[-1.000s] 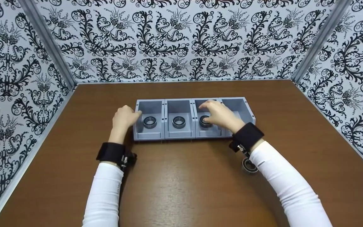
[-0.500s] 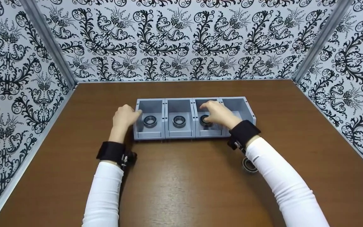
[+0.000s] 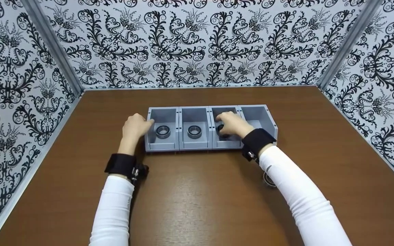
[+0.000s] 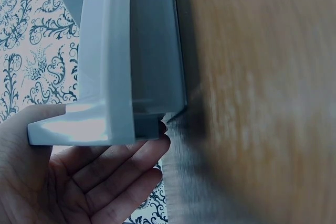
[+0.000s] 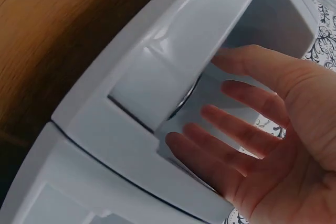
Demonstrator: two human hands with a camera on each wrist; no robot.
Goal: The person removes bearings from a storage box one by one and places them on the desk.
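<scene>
A row of joined grey bins (image 3: 193, 146) stands on the table. My left hand (image 3: 136, 127) holds the row's left side wall, thumb over the rim and the other fingers along the outside, as the left wrist view shows. One ball bearing (image 3: 163, 132) lies in the leftmost bin and another bearing (image 3: 194, 132) in the second. Inside the third bin, my right hand (image 3: 234, 123) hovers with spread, loosely bent fingers. It partly covers a third bearing (image 3: 220, 129), whose edge shows behind the bin's front lip in the right wrist view.
Another bearing (image 3: 268, 180) lies on the brown table (image 3: 190, 205) to the right, partly behind the right sleeve (image 3: 296, 191). No bearing shows in the visible part of the rightmost bin (image 3: 257, 118). Patterned walls (image 3: 197, 44) enclose the table's back and sides.
My right hand has dipped slightly lower into the third bin, and its forearm has swung left, covering more of the loose bearing. The left hand keeps its place on the bin wall.
</scene>
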